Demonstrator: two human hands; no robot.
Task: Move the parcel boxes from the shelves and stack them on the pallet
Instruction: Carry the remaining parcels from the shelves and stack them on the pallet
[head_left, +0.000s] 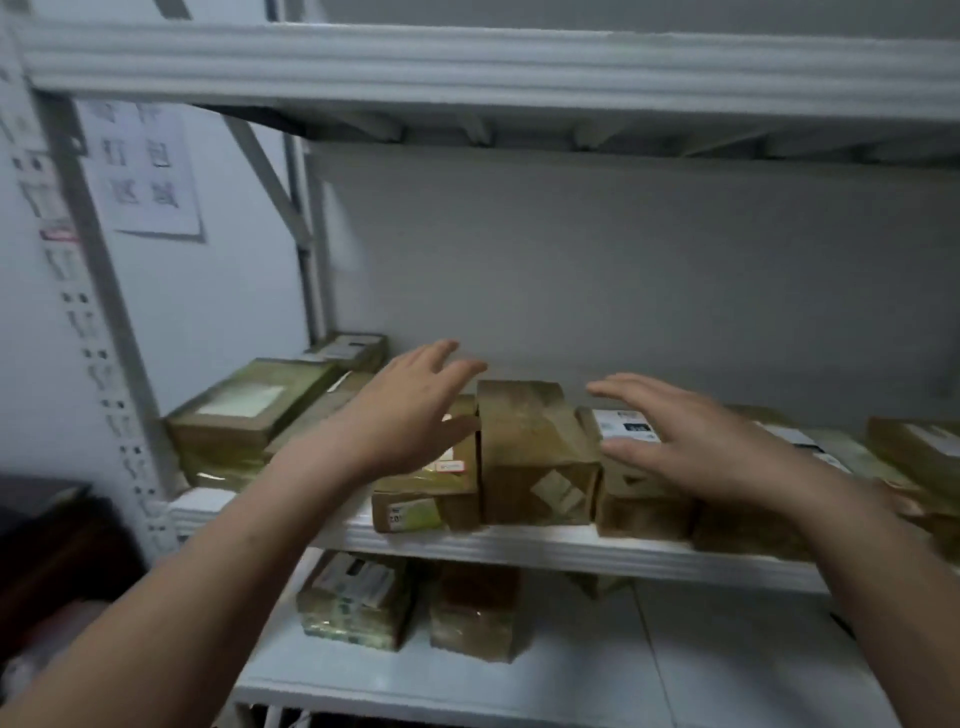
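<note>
A tall brown parcel box (535, 452) wrapped in tape stands at the front of the middle shelf (571, 548). My left hand (410, 410) hovers just left of it with fingers spread, over a lower box with a label (431, 493). My right hand (701, 441) hovers to its right with fingers straight, above a box with a white label (623, 423). Neither hand holds anything. More taped boxes sit on the shelf at the far left (244, 410) and far right (914, 447). The pallet is out of view.
Two taped boxes (358, 597) (478, 613) lie on the lower shelf (623, 675). A white upright post (98, 338) with holes stands at left, a paper sign (150, 166) on the wall behind it. A dark object (47, 545) sits at lower left. The upper shelf beam (467, 67) overhangs.
</note>
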